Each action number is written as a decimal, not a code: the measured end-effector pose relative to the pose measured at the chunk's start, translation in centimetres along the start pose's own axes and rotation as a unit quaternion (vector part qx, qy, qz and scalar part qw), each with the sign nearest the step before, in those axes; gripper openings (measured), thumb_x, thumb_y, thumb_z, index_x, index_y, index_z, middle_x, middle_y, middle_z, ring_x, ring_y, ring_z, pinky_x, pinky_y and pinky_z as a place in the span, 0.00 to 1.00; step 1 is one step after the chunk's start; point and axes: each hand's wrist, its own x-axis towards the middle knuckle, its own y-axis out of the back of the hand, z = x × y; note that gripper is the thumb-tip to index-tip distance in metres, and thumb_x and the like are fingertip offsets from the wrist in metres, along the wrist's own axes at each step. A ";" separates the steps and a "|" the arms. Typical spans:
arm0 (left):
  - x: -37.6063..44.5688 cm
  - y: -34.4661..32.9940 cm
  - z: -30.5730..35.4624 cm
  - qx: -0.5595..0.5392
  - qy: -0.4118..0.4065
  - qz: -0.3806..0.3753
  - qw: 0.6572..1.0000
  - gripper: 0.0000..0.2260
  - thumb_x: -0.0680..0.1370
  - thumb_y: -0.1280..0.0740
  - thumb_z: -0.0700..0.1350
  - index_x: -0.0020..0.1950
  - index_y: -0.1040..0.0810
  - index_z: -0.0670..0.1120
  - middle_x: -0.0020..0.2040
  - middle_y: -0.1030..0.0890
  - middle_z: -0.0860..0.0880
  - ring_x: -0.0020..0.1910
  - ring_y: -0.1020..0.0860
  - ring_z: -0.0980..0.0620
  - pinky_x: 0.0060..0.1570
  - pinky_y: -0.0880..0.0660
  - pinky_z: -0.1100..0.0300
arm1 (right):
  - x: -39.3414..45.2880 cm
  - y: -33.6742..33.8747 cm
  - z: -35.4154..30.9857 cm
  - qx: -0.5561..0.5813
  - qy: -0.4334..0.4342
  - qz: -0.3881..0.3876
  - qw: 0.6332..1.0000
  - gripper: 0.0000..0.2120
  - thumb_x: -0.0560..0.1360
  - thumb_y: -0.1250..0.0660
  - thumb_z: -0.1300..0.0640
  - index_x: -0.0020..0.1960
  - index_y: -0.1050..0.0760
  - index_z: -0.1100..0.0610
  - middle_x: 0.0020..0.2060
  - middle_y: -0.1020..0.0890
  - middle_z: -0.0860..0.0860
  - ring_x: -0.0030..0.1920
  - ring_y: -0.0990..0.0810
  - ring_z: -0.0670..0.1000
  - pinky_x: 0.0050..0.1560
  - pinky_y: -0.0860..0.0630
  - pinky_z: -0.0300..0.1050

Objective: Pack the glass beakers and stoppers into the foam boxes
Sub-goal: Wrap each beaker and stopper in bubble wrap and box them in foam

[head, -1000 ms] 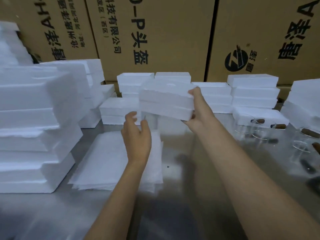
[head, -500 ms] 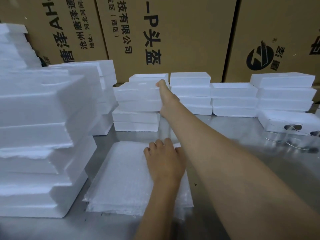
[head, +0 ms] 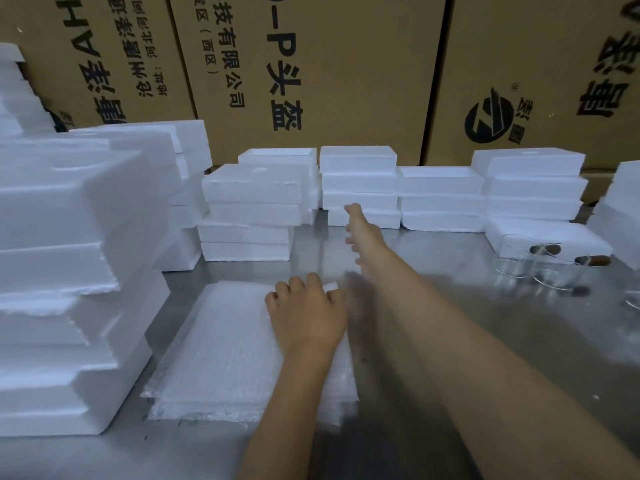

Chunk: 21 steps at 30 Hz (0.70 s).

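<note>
White foam boxes stand in stacks along the back of the steel table; the nearest stack is at centre left. My right hand hangs in the air just right of that stack, empty, fingers loosely out. Palm down, my left hand rests on a pile of white bubble-wrap sheets, its fingertips curled at the pile's far edge. Clear glass beakers with dark stoppers stand at the right.
A tall stack of larger foam pieces fills the left side. More foam box stacks line the back, before big cardboard cartons. The bare steel table lies between the hands and the beakers.
My right hand set the foam box on the centre-left stack, let go and drew back to the right. My left hand came down onto the bubble-wrap pile.
</note>
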 end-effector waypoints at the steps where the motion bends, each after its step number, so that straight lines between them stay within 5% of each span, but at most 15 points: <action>1: 0.0 0.0 0.0 0.001 0.000 -0.002 1.000 0.15 0.81 0.46 0.54 0.60 0.25 0.49 0.58 0.22 0.46 0.59 0.29 0.44 0.60 0.38 0.51 | -0.3 1.7 1.3 -0.049 0.014 0.021 0.998 0.20 0.77 0.42 0.39 0.48 0.27 0.57 0.43 0.24 0.52 0.41 0.27 0.52 0.44 0.29 0.48; 7: 0.2 1.1 -0.1 -0.058 0.014 -0.046 0.997 0.15 0.82 0.43 0.51 0.68 0.31 0.50 0.64 0.25 0.44 0.64 0.30 0.40 0.63 0.38 0.50 | -4.1 12.7 7.7 -0.354 0.173 0.115 0.912 0.10 0.78 0.39 0.55 0.47 0.21 0.59 0.45 0.18 0.54 0.53 0.22 0.58 0.55 0.27 0.50; 13: 3.9 3.4 2.7 -0.201 -0.061 0.037 0.977 0.14 0.80 0.38 0.43 0.65 0.26 0.44 0.60 0.25 0.39 0.60 0.26 0.38 0.61 0.29 0.47 | -6.5 15.6 9.8 -0.489 0.243 0.126 0.828 0.11 0.78 0.39 0.49 0.58 0.24 0.49 0.55 0.20 0.48 0.62 0.28 0.53 0.60 0.35 0.47; 18: 14.1 5.8 8.6 -0.034 -0.166 0.042 0.985 0.18 0.79 0.38 0.45 0.69 0.30 0.44 0.64 0.26 0.40 0.63 0.28 0.39 0.61 0.32 0.49 | -4.1 15.5 9.1 -0.495 0.243 0.149 0.821 0.07 0.77 0.40 0.50 0.50 0.26 0.51 0.54 0.24 0.47 0.58 0.30 0.51 0.55 0.37 0.47; 21: 20.8 7.0 9.6 0.100 -0.145 0.054 0.983 0.20 0.79 0.37 0.47 0.70 0.30 0.43 0.64 0.24 0.40 0.63 0.27 0.39 0.63 0.30 0.48 | -3.2 15.5 9.0 -0.492 0.250 0.157 0.819 0.07 0.76 0.40 0.50 0.51 0.27 0.50 0.53 0.26 0.47 0.57 0.30 0.51 0.55 0.36 0.49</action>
